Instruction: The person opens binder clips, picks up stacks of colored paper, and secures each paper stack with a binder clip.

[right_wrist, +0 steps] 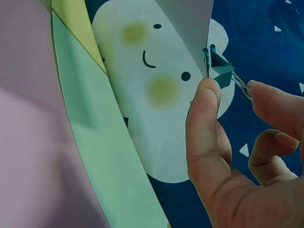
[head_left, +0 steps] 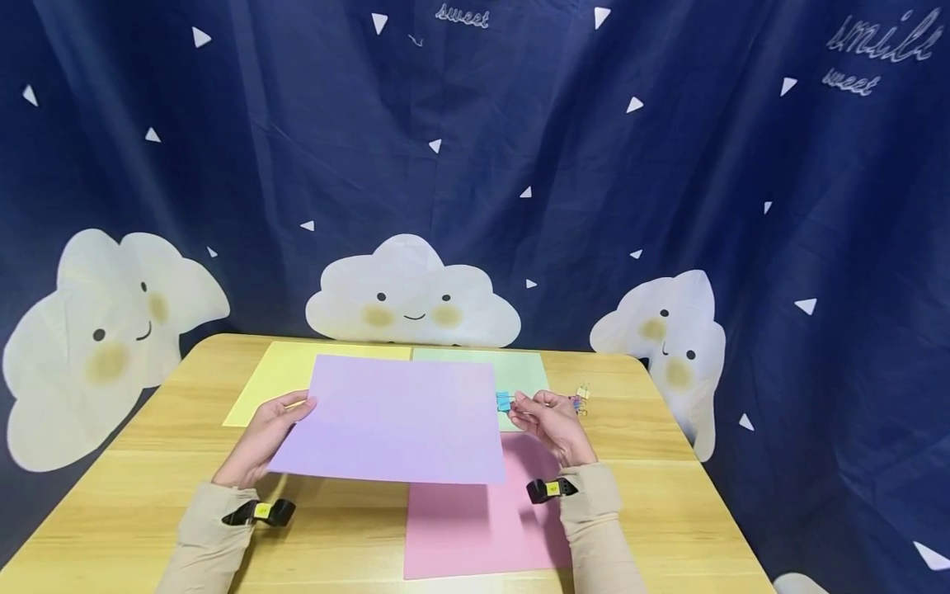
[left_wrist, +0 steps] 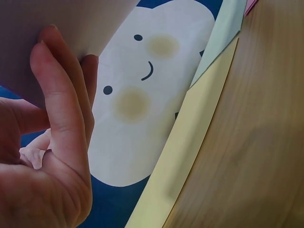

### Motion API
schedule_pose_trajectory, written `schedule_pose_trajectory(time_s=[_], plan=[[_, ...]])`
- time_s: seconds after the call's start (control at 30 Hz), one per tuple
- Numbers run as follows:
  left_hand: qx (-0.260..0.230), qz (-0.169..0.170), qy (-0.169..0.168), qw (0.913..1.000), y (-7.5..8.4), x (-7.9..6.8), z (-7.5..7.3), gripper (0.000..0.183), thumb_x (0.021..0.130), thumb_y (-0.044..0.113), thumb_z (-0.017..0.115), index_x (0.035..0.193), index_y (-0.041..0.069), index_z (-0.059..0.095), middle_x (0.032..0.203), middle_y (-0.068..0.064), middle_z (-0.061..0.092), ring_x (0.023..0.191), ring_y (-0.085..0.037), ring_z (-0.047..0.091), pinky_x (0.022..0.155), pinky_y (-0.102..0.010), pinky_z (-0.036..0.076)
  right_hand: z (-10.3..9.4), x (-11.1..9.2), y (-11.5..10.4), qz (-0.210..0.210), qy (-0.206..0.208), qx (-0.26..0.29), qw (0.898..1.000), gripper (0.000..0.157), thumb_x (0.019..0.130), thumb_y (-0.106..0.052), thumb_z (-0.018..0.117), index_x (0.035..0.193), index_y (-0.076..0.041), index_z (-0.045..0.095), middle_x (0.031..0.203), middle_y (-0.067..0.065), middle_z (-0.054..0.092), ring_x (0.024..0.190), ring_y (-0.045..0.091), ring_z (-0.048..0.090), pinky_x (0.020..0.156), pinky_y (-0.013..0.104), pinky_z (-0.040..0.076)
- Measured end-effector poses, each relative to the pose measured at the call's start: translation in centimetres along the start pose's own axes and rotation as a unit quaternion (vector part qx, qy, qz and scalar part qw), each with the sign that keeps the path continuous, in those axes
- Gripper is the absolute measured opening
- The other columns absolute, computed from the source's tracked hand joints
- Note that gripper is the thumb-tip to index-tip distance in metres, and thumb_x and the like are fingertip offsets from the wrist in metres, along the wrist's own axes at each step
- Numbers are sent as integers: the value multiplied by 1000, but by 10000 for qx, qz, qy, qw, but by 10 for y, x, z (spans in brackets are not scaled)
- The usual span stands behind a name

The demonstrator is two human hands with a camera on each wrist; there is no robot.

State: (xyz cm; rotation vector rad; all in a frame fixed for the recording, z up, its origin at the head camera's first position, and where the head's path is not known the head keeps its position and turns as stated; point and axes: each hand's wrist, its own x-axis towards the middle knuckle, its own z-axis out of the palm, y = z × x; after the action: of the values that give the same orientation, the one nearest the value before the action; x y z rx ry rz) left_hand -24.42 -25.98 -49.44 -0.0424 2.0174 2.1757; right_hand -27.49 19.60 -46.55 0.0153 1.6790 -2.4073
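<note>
My left hand (head_left: 256, 439) pinches the left edge of a purple paper sheet (head_left: 397, 421), held up above the table. In the left wrist view, the fingers (left_wrist: 64, 104) lie against the sheet's underside. At the sheet's right edge, my right hand (head_left: 555, 427) holds a blue binder clip (head_left: 504, 402) by its wire handles. The right wrist view shows the binder clip (right_wrist: 221, 71) between thumb and finger, right at the paper's edge. Whether the clip grips the paper, I cannot tell.
On the wooden table (head_left: 334, 544) lie a yellow sheet (head_left: 275, 371), a green sheet (head_left: 519, 371) and a pink sheet (head_left: 453, 536). Several small clips (head_left: 582, 394) lie just beyond my right hand. A dark blue curtain (head_left: 475, 190) with clouds hangs behind.
</note>
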Motion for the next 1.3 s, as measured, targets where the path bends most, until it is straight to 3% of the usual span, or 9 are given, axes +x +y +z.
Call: schedule_pose_trajectory(time_s=[0.4, 0.63, 1.3], plan=[[36, -3, -9, 10000, 2, -1, 1, 44, 107, 35, 57, 140, 7, 46, 89, 8, 79, 78, -11, 77, 68, -33, 66, 0, -1, 0, 103, -171, -24, 9998, 40, 102, -3, 62, 64, -13, 53, 80, 3, 79, 76, 12, 77, 78, 25, 66], [-27, 3, -9, 10000, 0, 1, 2, 33, 107, 32, 58, 132, 12, 51, 87, 8, 78, 77, -10, 76, 66, -31, 66, 2, 0, 0, 124, -154, -16, 9998, 44, 102, -4, 63, 62, -15, 48, 80, 3, 78, 76, 12, 77, 78, 26, 66], [-126, 44, -2, 9999, 0, 0, 4, 38, 107, 32, 58, 136, 8, 50, 87, 7, 79, 76, -11, 77, 65, -32, 66, 6, 0, 3, 91, -102, -4, 9999, 44, 103, -2, 60, 62, -14, 49, 78, 2, 78, 75, 12, 77, 77, 25, 66]])
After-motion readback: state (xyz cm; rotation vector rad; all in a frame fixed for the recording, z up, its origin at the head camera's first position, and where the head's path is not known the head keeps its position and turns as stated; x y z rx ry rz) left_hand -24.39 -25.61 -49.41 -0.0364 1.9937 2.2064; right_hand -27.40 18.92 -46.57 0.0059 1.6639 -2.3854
